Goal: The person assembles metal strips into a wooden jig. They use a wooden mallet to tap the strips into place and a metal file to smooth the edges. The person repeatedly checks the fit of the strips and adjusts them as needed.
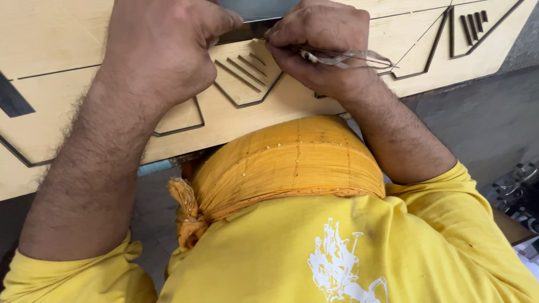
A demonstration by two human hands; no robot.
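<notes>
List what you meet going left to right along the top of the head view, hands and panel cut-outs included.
Dark cut-out at the panel's left edge → left hand → slotted cut-out shape → right hand → clear thin strip it pinches → slotted cut-out at the far right.

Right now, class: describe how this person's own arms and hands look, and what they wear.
Both forearms are bare and hairy. The left hand and right hand wear no gloves and no rings that show. Short yellow sleeves end near the elbows.
</notes>
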